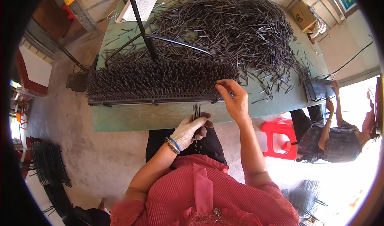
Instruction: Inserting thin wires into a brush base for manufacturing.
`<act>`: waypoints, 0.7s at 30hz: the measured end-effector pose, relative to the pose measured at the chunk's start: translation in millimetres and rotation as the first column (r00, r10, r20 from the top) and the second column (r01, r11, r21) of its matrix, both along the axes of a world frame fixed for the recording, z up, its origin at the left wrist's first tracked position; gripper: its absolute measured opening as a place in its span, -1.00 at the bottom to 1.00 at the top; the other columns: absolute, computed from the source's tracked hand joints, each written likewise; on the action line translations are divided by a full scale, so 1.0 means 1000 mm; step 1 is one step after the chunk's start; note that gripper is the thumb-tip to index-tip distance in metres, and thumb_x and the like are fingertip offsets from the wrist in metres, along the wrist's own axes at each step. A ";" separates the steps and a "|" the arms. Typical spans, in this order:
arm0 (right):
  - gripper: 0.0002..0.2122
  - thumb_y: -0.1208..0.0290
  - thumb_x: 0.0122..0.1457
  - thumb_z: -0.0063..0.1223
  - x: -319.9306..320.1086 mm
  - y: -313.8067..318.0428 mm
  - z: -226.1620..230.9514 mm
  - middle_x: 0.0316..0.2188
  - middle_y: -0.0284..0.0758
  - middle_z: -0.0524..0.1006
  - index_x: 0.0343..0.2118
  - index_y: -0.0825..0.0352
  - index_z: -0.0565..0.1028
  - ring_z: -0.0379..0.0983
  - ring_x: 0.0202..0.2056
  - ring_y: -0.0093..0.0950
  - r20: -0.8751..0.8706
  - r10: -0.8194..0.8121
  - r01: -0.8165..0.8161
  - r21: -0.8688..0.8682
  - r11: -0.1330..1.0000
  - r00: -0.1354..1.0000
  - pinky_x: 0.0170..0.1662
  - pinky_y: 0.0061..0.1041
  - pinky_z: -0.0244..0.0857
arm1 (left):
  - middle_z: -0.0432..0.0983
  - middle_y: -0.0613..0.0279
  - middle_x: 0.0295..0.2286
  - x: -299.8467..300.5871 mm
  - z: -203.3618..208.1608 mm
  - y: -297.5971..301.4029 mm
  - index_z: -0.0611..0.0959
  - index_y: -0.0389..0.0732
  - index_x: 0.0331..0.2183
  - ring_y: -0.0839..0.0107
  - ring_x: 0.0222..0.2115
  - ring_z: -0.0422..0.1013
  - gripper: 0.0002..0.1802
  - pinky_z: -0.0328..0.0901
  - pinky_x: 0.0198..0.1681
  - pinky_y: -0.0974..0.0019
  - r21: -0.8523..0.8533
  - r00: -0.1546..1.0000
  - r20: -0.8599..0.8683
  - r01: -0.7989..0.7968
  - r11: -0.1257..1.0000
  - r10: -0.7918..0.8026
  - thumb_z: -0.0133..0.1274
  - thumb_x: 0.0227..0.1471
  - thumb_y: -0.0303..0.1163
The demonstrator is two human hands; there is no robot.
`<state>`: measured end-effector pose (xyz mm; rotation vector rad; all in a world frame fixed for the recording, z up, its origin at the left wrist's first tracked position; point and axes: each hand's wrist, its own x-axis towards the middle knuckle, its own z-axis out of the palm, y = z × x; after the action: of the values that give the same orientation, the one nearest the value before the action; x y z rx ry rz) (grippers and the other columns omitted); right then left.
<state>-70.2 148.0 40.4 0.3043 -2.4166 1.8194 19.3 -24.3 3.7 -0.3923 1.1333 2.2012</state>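
Left hand (187, 132), gloved, is clamped around a bundle of thin dark rods (196, 111) that jut upward from its fingers, just short of the perforated rack (132, 101). Densely filled with upright rods, that rack lies ahead of this hand and reaches from the left to the bare right hand (236, 101). There, thumb and forefinger are near each other at the rack's right end; whether they pinch a rod cannot be told. Beyond, loose rods (244, 30) heap across the green table (124, 120).
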 end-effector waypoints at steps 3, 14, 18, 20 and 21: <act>-0.89 0.56 0.15 0.09 -0.006 -0.003 0.000 -0.42 -0.36 0.56 -0.28 0.46 0.53 0.44 -0.36 -0.65 -0.089 0.064 -0.053 0.119 0.991 0.994 -0.25 -0.64 0.31 | 0.51 0.19 -0.32 0.003 -0.001 0.001 0.43 -0.30 -0.01 0.66 -0.54 0.33 -0.64 0.21 -0.56 0.57 -0.029 0.999 -0.029 0.042 0.999 -0.043 -0.09 0.18 -0.37; -0.89 0.56 0.09 0.14 -0.011 -0.005 -0.008 -0.39 -0.26 0.59 -0.31 0.44 0.56 0.49 -0.37 -0.47 -0.303 0.108 -0.005 0.321 0.947 0.947 -0.25 -0.53 0.35 | 0.51 0.21 -0.33 0.005 -0.001 -0.001 0.43 -0.28 0.00 0.67 -0.54 0.33 -0.65 0.21 -0.57 0.58 0.004 0.999 0.035 0.005 1.000 -0.005 -0.08 0.18 -0.41; -0.89 0.55 0.08 0.16 -0.004 -0.011 -0.018 -0.38 -0.27 0.59 -0.31 0.42 0.57 0.48 -0.36 -0.43 -0.249 -0.042 0.092 0.193 0.977 0.967 -0.24 -0.51 0.34 | 0.52 0.23 -0.32 0.005 -0.003 0.000 0.44 -0.28 0.00 0.66 -0.53 0.36 -0.65 0.23 -0.54 0.59 0.018 0.999 0.031 0.017 1.000 -0.017 -0.08 0.19 -0.39; -0.88 0.53 0.08 0.16 -0.003 -0.012 -0.015 -0.36 -0.27 0.60 -0.32 0.41 0.57 0.48 -0.35 -0.41 -0.274 -0.016 0.092 0.267 0.959 0.962 -0.22 -0.49 0.33 | 0.51 0.23 -0.32 0.005 -0.004 0.000 0.43 -0.28 0.00 0.66 -0.53 0.36 -0.64 0.24 -0.53 0.59 0.027 0.999 0.026 0.022 0.999 -0.023 -0.08 0.19 -0.38; -0.88 0.53 0.08 0.16 -0.002 -0.011 -0.013 -0.36 -0.27 0.60 -0.32 0.41 0.57 0.48 -0.35 -0.41 -0.273 -0.016 0.092 0.268 0.959 0.962 -0.22 -0.49 0.33 | 0.51 0.23 -0.32 0.005 -0.004 0.000 0.43 -0.28 0.00 0.66 -0.53 0.36 -0.64 0.24 -0.53 0.59 0.028 0.999 0.027 0.022 0.999 -0.023 -0.08 0.19 -0.38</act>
<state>-72.5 136.9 27.2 0.4694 -2.4524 1.3125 24.2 -24.7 -0.1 -0.3946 1.0862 2.1831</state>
